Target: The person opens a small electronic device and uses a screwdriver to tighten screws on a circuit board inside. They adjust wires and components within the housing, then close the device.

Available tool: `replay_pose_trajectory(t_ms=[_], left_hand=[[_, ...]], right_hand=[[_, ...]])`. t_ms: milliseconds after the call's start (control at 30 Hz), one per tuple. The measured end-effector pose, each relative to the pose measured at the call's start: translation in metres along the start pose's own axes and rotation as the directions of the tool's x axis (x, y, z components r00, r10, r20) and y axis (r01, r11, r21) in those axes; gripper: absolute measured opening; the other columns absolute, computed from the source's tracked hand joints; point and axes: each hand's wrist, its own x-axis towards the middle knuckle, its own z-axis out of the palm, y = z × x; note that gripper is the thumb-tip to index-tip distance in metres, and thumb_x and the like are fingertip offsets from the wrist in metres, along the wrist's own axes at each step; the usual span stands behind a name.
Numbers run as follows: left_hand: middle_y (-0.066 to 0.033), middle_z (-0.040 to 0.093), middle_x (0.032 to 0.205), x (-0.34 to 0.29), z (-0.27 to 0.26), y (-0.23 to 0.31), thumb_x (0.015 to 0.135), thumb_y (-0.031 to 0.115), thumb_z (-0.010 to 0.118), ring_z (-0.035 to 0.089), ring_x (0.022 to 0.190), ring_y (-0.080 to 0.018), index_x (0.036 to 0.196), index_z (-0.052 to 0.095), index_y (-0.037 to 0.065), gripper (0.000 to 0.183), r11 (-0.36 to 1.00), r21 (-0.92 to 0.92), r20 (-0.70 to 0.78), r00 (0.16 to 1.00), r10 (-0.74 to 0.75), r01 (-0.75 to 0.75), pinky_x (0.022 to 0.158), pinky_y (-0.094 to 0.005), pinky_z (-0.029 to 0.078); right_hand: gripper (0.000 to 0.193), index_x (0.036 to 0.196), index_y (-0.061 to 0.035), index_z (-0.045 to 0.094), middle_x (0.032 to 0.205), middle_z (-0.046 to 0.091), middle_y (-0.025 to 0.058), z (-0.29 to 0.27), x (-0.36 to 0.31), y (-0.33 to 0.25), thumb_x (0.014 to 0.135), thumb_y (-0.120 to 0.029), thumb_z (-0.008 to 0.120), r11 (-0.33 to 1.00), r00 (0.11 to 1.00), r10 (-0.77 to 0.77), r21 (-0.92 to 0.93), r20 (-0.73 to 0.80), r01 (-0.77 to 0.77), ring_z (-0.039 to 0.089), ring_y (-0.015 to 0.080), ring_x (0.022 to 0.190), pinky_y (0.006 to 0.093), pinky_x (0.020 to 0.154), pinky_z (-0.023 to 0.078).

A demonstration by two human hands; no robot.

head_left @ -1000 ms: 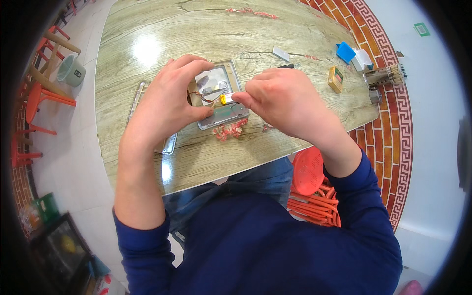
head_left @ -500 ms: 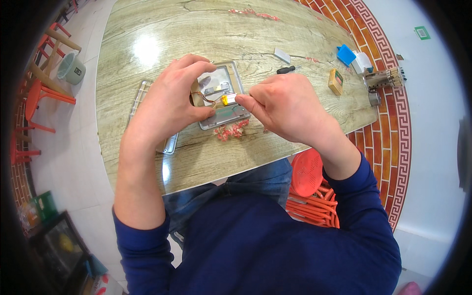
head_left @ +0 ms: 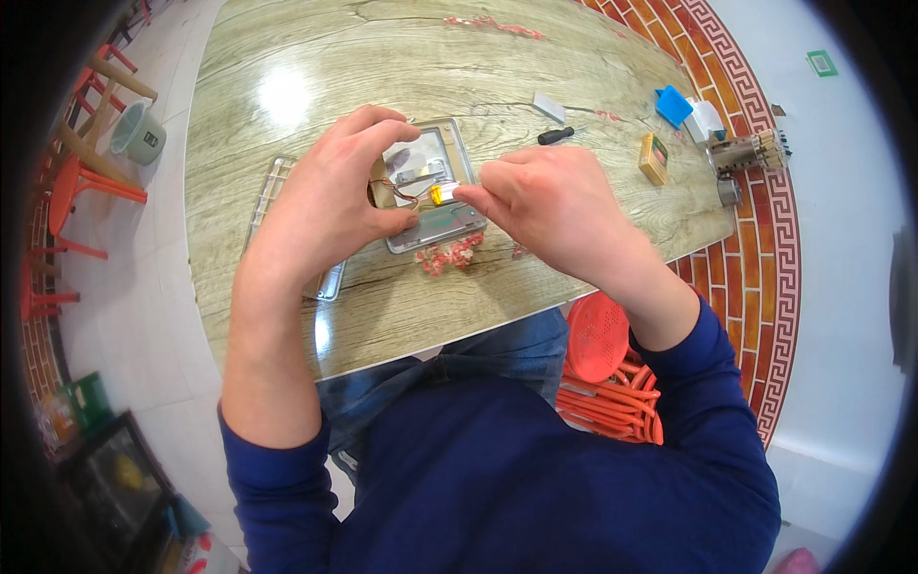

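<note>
**Pinched between two hands: small wired part over a grey tray**

Left hand (head_left: 330, 196): curled, thumb and forefinger arched into a ring, closed on a small brown part (head_left: 381, 194) from which thin wires (head_left: 406, 194) run rightward. Forearm rises from the lower edge, sleeve pushed to the elbow.

Small yellow-orange piece (head_left: 440, 194): at the wires' right end, between the two hands, long axis roughly left to right, its right end under the right fingertips.

Right hand (head_left: 555, 206): knuckles up, fingertips pressed together on the yellow-orange piece; forearm slants in from the lower right, dark blue sleeve at the wrist.

Beneath the grip: grey rectangular tray (head_left: 442, 225) on the wood-grain table (head_left: 287, 57); red bits (head_left: 449, 255) just nearer the person than the tray.

Right of the grip, well apart: black-handled screwdriver (head_left: 556, 136), small white flat rectangle (head_left: 549, 107), yellow-brown box (head_left: 654, 159), blue box (head_left: 673, 104).
</note>
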Motion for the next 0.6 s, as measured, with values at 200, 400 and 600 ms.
replay_pose_trajectory(t_ms=[200,400,600], left_hand=[[-0.0107,0.071,0.157,0.001,0.0,-0.001,0.077,-0.001,0.099,0.073,0.141,-0.0351,0.148,0.074,0.001,0.076,1.0,0.009,0.001,1.0,0.009,-0.009,0.119,-0.0439,0.062],[-0.0111,0.071,0.157,0.0,0.0,-0.001,0.077,-0.001,0.099,0.073,0.14,-0.0355,0.148,0.074,0.001,0.076,1.0,0.025,-0.005,1.0,0.019,-0.019,0.119,-0.0441,0.062],[-0.0117,0.07,0.157,0.0,0.002,-0.001,0.077,-0.003,0.098,0.073,0.14,-0.036,0.148,0.074,0.001,0.075,1.0,-0.011,-0.004,1.0,-0.005,0.005,0.118,-0.0439,0.062]], right_hand=[[0.025,0.099,-0.007,0.064,0.088,0.068,0.0125,-0.007,0.002,-0.004,0.11,-0.022,0.08,0.999,1.0,-0.002,-0.036,0.023,0.002,0.075,0.0382,0.084,0.0517,0.07,0.057],[0.013,0.105,-0.0064,0.066,0.095,0.072,0.0125,-0.017,0.003,0.003,0.108,-0.014,0.075,0.995,0.994,-0.083,0.065,0.075,0.078,0.078,0.04,0.087,0.0541,0.072,0.06],[0.012,0.103,-0.0062,0.069,0.091,0.076,0.0123,-0.019,0.001,-0.003,0.108,-0.016,0.074,0.998,0.993,-0.034,0.057,0.113,0.028,0.079,0.0412,0.084,0.0548,0.07,0.061]])
